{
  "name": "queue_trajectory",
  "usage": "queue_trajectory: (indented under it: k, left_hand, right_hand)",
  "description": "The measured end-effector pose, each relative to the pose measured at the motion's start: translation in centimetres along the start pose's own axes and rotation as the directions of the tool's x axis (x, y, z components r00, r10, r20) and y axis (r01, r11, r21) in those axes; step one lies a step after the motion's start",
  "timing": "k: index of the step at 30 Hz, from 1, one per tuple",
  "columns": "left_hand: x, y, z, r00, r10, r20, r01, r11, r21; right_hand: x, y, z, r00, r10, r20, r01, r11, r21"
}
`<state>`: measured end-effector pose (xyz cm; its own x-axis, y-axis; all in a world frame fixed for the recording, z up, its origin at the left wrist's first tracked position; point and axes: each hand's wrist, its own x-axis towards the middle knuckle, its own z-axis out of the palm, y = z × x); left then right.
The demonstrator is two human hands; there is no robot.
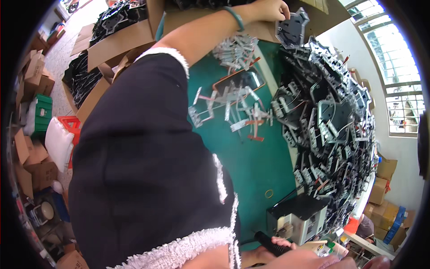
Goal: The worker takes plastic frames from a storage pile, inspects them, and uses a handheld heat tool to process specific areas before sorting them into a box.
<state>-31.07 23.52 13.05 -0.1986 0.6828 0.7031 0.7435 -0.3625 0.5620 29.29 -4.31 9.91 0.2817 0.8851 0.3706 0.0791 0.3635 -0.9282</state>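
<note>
Stretched across to the far side, my left hand (268, 10) is closed, pinching the edge of a flat dark plastic housing (292, 29) with silvery edges. The housing hangs above a large heap of similar black housings (333, 112) fitted with metal strips. Down at the lower edge, my right hand (278, 247) is closed round a black ridged tool handle (268, 242); the tool's working end cannot be made out. On the green tabletop (251, 166) between the hands lie loose silvery strips with wires (235, 105). Another bunch of metal strips (235, 50) lies farther back.
A dark phone (242, 81) lies among the strips. Beside my right hand stands a small box-shaped machine (299, 216) with a black top. A yellow rubber band (268, 193) lies near it. Open cardboard cartons (118, 42) with black parts border the table's far left.
</note>
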Motion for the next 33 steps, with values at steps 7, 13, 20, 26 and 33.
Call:
queue_trajectory:
  k: [7, 13, 20, 26, 33]
  left_hand:
    - [-17.1, 16.7, -0.1, 0.695, -0.031, 0.718, 0.554, 0.660, -0.507]
    - [-27.5, 22.1, 7.0, 0.709, 0.250, 0.660, 0.151, 0.860, -0.488]
    - [-19.7, 12.3, -0.9, 0.949, -0.313, 0.027, 0.308, 0.944, 0.121]
    - [-15.3, 7.0, 4.1, 0.503, -0.177, 0.846, 0.021, 0.981, 0.192]
    - [-12.6, 14.4, -6.2, 0.998, 0.006, 0.064, 0.037, 0.767, -0.641]
  right_hand:
    - [-0.8, 2.0, -0.7, 0.994, 0.023, -0.107, -0.031, 0.997, -0.073]
    - [-2.1, 1.1, -2.1, 0.978, -0.170, -0.121, 0.114, 0.922, -0.369]
    - [-5.0, -2.1, -6.4, 0.673, 0.738, -0.043, -0.369, 0.284, -0.885]
    - [-8.5, -4.3, 1.1, 0.561, 0.576, 0.595, -0.249, 0.802, -0.543]
    - [-4.9, -1.9, 7.1, 0.651, 0.377, 0.659, -0.100, 0.903, -0.418]
